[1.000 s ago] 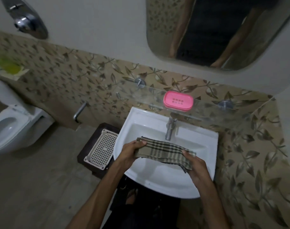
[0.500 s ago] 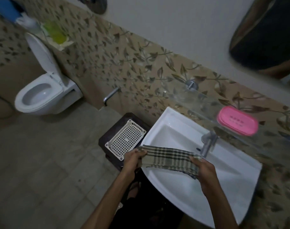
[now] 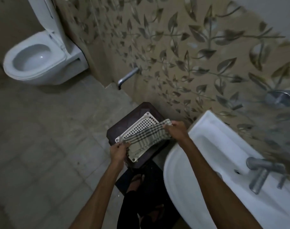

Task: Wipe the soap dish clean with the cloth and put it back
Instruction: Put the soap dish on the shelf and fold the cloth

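Checked cloth [image 3: 145,137], green and dark stripes, held stretched between both hands above a white perforated tray [image 3: 137,129]. Left hand [image 3: 118,152] pinches the lower end, fingers clenched on the fabric; right hand [image 3: 176,131] grips the upper end, fingers curled round it. Soap dish: out of frame, position cannot be told.

Surroundings: tray lies on a dark stool [image 3: 141,113] standing on the floor just beside the white basin [image 3: 198,162]. Right forearm crosses over the basin's near rim. Metal tap [image 3: 263,171] on the basin's far side, well apart from the hands. Bent metal pipe [image 3: 127,76] projects from the leaf-patterned wall [image 3: 182,55] beyond the stool. Toilet [image 3: 35,58], seat lid raised, at far left.

Room: tiled floor [image 3: 42,138] lies open to the left of the stool, between it and the toilet. To the right, the basin edge sits close against the stool; wall closes the far side. A foot in a sandal [image 3: 136,180] is below the hands.
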